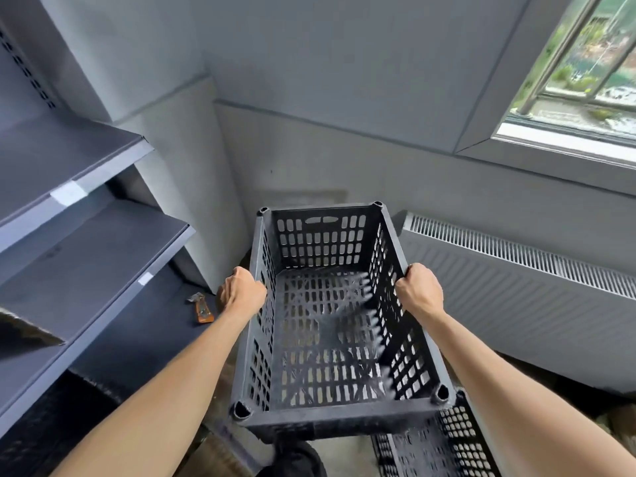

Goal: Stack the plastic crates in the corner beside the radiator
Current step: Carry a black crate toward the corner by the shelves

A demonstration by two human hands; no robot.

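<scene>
Spanning the left side: grey metal shelving unit, three slanting shelves in view, slotted upright at the top left. Grey painted walls meet in a corner behind it. Right wall: white ribbed panel radiator with a grille along its top, mounted under a barred window showing greenery outside.

Task item: black perforated plastic crate, rectangular, open side up, nothing inside. It sits between the shelving unit and the radiator, long axis pointing into the corner, far end wall with its handle slot near the corner. The mesh base appears blurred; pale floor shows through the holes. Cannot tell whether the crate rests on anything beneath it.

Second black perforated plastic crate: lower right, lying below the near right corner of the first one, partly hidden by it.

Left hand: fingers curled over the crate's left long rim, about halfway along, knuckles up. Right hand: same hold on the right long rim, directly opposite. Both forearms bare, extended forward.

Small items: an orange-handled tool lies on the lowest shelf, just beside the left hand, type unclear. A white label sits on the top shelf's front edge.
</scene>
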